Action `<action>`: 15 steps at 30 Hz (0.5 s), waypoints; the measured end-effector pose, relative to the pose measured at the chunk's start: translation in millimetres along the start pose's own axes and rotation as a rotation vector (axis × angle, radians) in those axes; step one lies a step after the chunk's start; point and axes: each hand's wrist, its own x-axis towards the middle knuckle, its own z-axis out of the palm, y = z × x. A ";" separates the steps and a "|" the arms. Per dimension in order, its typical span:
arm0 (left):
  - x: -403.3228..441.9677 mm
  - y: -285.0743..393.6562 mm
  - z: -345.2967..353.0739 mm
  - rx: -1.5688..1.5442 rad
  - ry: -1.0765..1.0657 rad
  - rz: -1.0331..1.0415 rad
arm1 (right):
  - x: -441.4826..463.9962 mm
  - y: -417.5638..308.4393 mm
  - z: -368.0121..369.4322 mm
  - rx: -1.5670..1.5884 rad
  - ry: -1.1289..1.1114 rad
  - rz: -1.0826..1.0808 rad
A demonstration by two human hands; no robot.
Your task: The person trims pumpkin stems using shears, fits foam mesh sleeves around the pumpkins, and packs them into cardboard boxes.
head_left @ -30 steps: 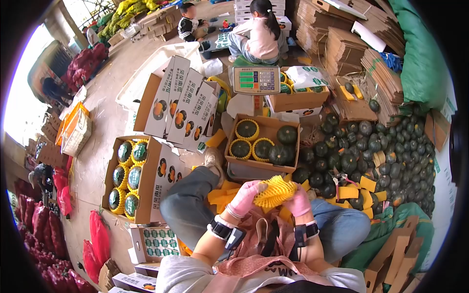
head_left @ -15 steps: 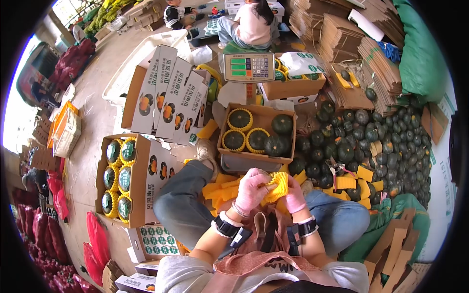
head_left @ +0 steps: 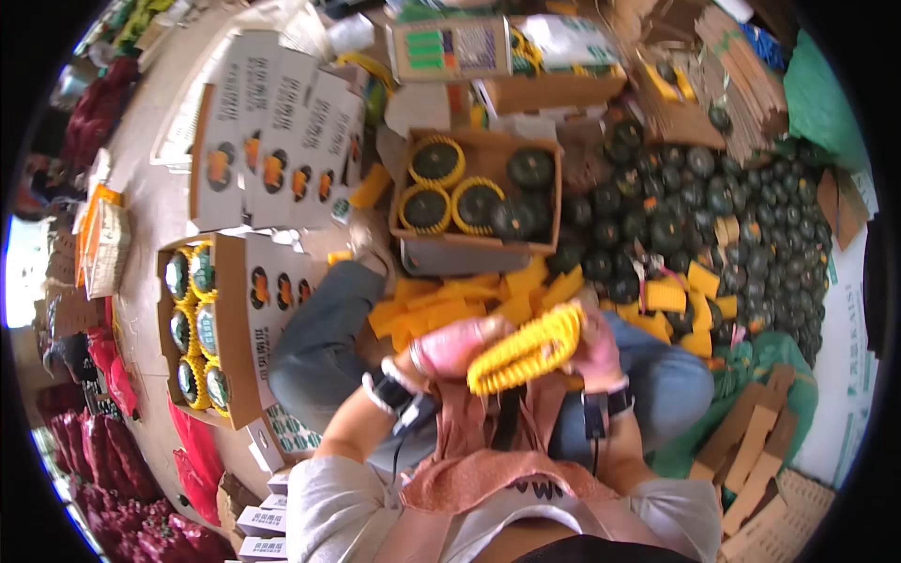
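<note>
Between my hands, above my lap, is a yellow foam net sleeve [head_left: 526,352], pulled out long and flattened. My right hand [head_left: 598,349], in a pink glove, has its fingers closed round the sleeve's right end. My left hand [head_left: 462,347], also gloved in pink, is closed against the sleeve's upper left side; its fingertips are blurred and partly hidden. Loose flat yellow sleeves [head_left: 427,314] lie beyond the hands. In front stands an open cardboard box [head_left: 556,202] with dark green pumpkins, three in yellow sleeves and others bare, such as one pumpkin [head_left: 530,169].
A large heap of dark green pumpkins [head_left: 694,202] spreads to the right. On the left are a box of sleeved, labelled pumpkins [head_left: 246,328] and several white printed cartons [head_left: 272,131]. A scale display [head_left: 449,49] stands beyond the front box. Red net bags [head_left: 197,469] lie at lower left.
My hands have moved apart, and the bunched foam sleeve is now stretched long between them. The view has tilted downward, so the people at the back are out of sight.
</note>
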 end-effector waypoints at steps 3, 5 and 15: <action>39.6 14.1 -49.6 0.471 0.096 0.201 | 27.9 10.7 -22.7 0.206 0.428 0.142; 72.2 33.0 -62.5 0.763 0.404 0.352 | 57.6 21.4 -35.3 -0.025 0.660 0.196; 146.6 63.2 -130.7 1.107 0.727 0.668 | 161.6 46.8 -60.8 -0.355 0.605 0.296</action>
